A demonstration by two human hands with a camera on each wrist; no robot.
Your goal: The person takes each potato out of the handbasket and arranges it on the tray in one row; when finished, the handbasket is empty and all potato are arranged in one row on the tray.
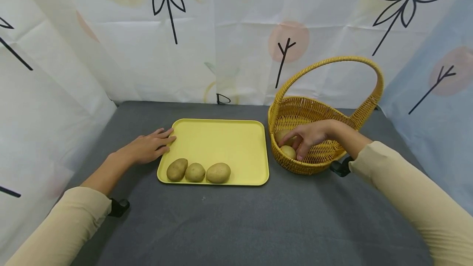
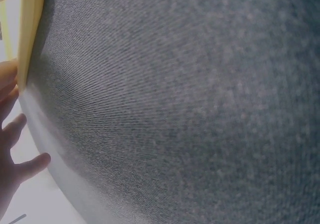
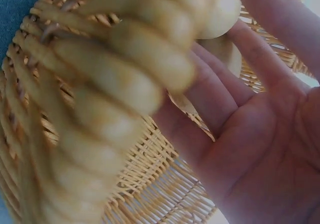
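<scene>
My left hand [image 1: 150, 147] rests at the left edge of a yellow tray [image 1: 221, 143], its fingers spread and touching the rim. In the left wrist view its fingers [image 2: 32, 166] stand apart beside the tray's edge. Three potatoes lie in a row along the tray's near side: a left potato [image 1: 177, 170], a middle potato [image 1: 195, 173] and a right potato [image 1: 218, 173]. My right hand [image 1: 312, 134] reaches into a wicker basket [image 1: 306, 169], thumb and fingers pinching a potato [image 1: 288, 151]. Another potato [image 1: 281, 135] lies behind it, partly covered by the hand.
The basket's tall arched handle [image 1: 332, 61] rises over my right forearm; the blurred wickerwork [image 3: 100, 73] covers much of the right wrist view. Dark grey cloth [image 1: 229, 221] covers the table. Patterned white curtains [image 1: 236, 52] hang behind and at both sides.
</scene>
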